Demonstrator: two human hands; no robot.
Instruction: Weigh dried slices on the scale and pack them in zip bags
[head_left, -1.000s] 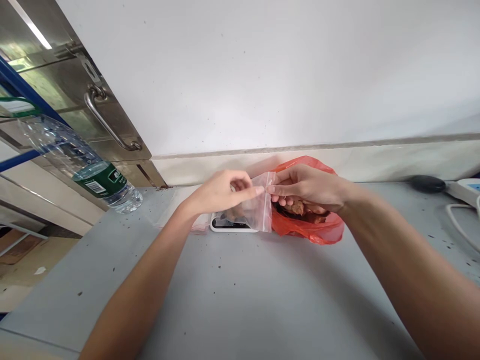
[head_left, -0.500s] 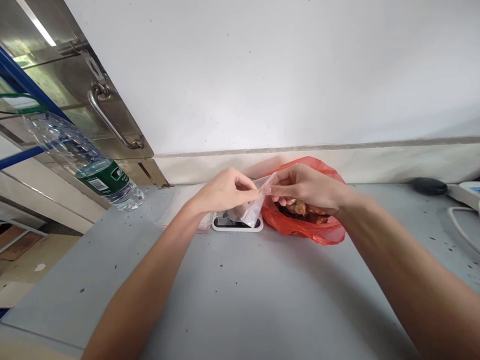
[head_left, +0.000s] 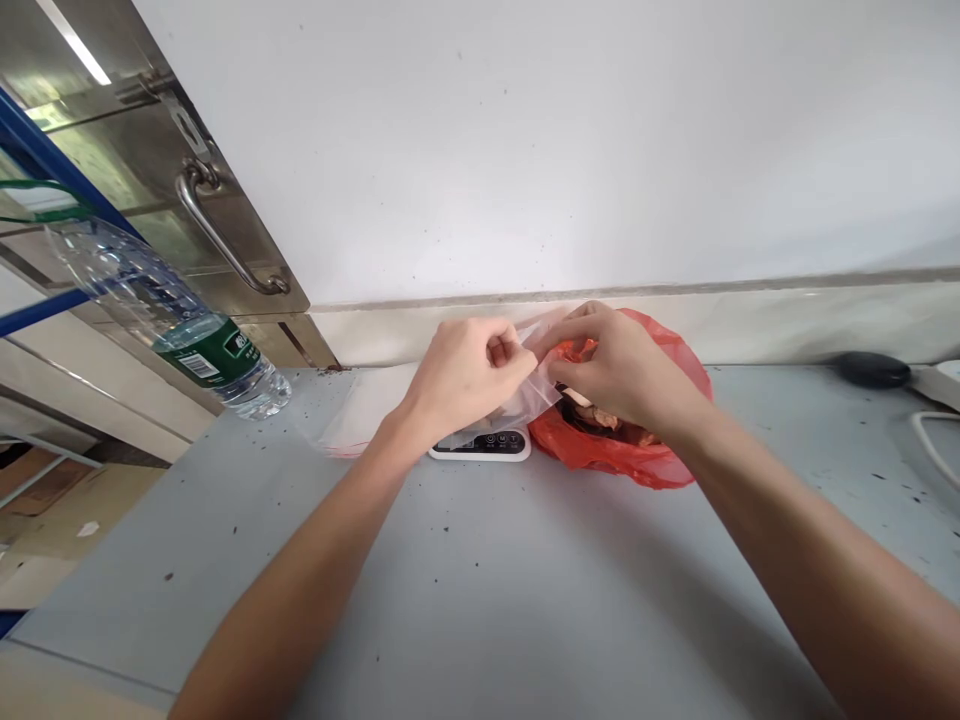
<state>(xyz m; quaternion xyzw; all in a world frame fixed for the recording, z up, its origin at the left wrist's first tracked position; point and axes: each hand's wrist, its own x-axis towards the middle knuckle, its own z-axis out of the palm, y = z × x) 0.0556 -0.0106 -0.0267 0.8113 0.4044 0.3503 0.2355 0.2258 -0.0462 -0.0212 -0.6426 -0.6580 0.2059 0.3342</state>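
Above a small white scale point(head_left: 484, 447) with a dark button panel, my left hand point(head_left: 472, 372) pinches a clear plastic bag point(head_left: 534, 400). My right hand point(head_left: 611, 365) grips the same bag with closed fingers, close to my left fingertips. Something brownish shows faintly in or behind the bag. Just right of the scale lies an open red plastic bag point(head_left: 619, 462) with brown, dried-looking pieces point(head_left: 600, 418) inside; my right hand hangs over it and partly hides it. Flat clear bags point(head_left: 364, 408) with red edge lines lie left of the scale, partly behind my left hand.
A large water bottle point(head_left: 206, 350) with a green label stands at the table's left edge. A black object point(head_left: 874, 369) and a white cable point(head_left: 926, 440) are at the right. The white wall point(head_left: 525, 150) rises behind the grey table point(head_left: 480, 600).
Both hands have moved slightly up and right with the clear bag, which is now more slanted. More of the scale's button panel shows.
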